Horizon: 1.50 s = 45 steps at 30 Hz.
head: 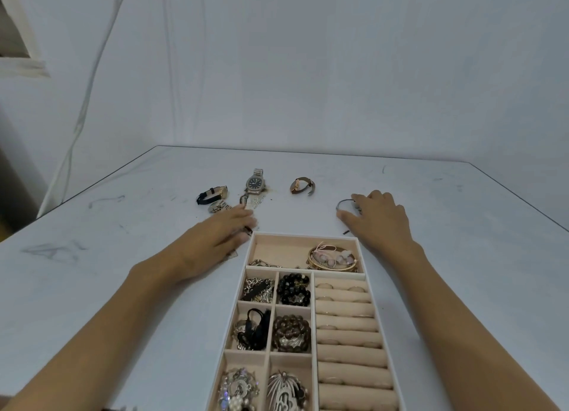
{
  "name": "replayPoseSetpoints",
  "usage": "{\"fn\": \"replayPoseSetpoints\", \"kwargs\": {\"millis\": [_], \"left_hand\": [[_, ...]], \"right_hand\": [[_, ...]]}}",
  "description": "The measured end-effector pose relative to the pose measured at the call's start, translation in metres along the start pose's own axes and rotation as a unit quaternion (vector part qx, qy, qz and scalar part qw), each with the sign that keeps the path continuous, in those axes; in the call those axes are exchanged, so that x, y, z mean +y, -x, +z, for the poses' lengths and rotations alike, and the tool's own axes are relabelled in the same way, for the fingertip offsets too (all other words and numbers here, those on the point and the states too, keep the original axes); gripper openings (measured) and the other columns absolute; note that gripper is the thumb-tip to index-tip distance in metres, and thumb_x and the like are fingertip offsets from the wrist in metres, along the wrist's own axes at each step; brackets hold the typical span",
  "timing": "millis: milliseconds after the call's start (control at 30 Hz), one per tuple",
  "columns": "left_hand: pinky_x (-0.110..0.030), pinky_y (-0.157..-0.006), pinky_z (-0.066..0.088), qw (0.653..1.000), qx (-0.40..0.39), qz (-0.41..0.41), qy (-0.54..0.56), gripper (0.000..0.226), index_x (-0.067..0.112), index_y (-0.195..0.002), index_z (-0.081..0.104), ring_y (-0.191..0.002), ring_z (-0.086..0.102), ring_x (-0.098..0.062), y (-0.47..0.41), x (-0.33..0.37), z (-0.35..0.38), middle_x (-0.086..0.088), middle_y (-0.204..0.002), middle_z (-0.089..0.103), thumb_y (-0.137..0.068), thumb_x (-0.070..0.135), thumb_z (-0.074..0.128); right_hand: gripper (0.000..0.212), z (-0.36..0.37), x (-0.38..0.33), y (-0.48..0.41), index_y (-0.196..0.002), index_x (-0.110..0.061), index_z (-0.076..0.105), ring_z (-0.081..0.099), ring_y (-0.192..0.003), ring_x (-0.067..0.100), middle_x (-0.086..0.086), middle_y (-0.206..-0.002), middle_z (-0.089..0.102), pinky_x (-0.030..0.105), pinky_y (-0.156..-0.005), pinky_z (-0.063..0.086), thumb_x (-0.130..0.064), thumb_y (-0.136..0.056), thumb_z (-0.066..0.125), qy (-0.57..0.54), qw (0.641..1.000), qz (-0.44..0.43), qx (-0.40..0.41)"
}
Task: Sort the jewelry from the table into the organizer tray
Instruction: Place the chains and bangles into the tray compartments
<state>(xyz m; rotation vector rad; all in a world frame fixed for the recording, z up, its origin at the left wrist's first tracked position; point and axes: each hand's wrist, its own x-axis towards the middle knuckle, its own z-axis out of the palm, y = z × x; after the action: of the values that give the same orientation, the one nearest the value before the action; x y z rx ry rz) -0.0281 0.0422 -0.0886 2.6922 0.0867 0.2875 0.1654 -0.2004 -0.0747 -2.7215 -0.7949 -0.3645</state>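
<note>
The right grip (377, 223) is clenched on a thin grey metal bangle (341, 202), with thumb and forefinger curled round its ring. The bangle lies on the white bench (462, 241) just beyond the far right corner of the cream velvet-lined organizer tray (308, 236). The left grip (220, 230) is released, its fingers straight and flat on the bench at the tray's far left corner, near a loose silver chain (257, 200). Beyond lie a steel dark-dialled watch (255, 183), a black-strapped gold watch (212, 193) and a brown-strapped watch (301, 186).
</note>
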Motion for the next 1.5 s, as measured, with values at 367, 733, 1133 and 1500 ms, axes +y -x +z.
{"fn": "replayPoseSetpoints", "kwargs": {"millis": [367,733,1133,1500], "left_hand": [[-0.014,-0.113,-0.008,0.993,-0.039,-0.044,-0.106,0.106,0.028,-0.152,0.007,-0.142,-0.008,0.007,0.033,0.027,0.013,0.017,-0.156,-0.004,-0.064,0.083,-0.018],[-0.022,-0.117,-0.005,0.989,-0.023,-0.059,-0.134,0.094,0.026,-0.153,0.004,-0.145,-0.006,0.000,0.031,0.030,0.016,0.012,-0.159,-0.004,-0.069,0.063,-0.016],[-0.021,-0.115,0.000,0.992,-0.009,-0.071,-0.108,0.097,0.025,-0.153,0.016,-0.146,0.004,-0.002,0.030,0.031,0.013,0.011,-0.160,0.006,-0.068,0.067,-0.008],[-0.024,-0.117,0.003,0.992,-0.003,-0.065,-0.108,0.097,0.023,-0.152,0.019,-0.147,0.008,-0.005,0.030,0.028,0.014,0.008,-0.160,0.011,-0.070,0.067,-0.005]], "right_hand": [[0.058,-0.009,-0.004,0.001,-0.124,-0.011,0.057,0.046,-0.112,0.027,0.012,-0.115,0.054,0.030,-0.076,0.037,-0.037,-0.075,0.069,-0.150,0.988,0.044,-0.009],[0.037,-0.044,0.001,0.008,-0.096,-0.012,0.069,0.057,-0.080,0.016,0.005,-0.097,0.066,0.026,-0.064,0.043,-0.045,-0.078,0.070,-0.302,0.949,0.057,-0.067],[0.046,-0.070,-0.044,0.078,-0.090,-0.010,0.068,0.060,-0.069,0.010,0.006,-0.079,0.067,0.031,-0.056,0.042,-0.052,-0.073,0.071,-0.205,0.976,-0.010,-0.076],[0.055,-0.052,-0.056,0.099,-0.085,-0.011,0.055,0.046,-0.088,0.018,-0.001,-0.096,0.041,0.029,-0.069,0.038,-0.063,-0.071,0.067,-0.126,0.992,-0.008,-0.013]]}}
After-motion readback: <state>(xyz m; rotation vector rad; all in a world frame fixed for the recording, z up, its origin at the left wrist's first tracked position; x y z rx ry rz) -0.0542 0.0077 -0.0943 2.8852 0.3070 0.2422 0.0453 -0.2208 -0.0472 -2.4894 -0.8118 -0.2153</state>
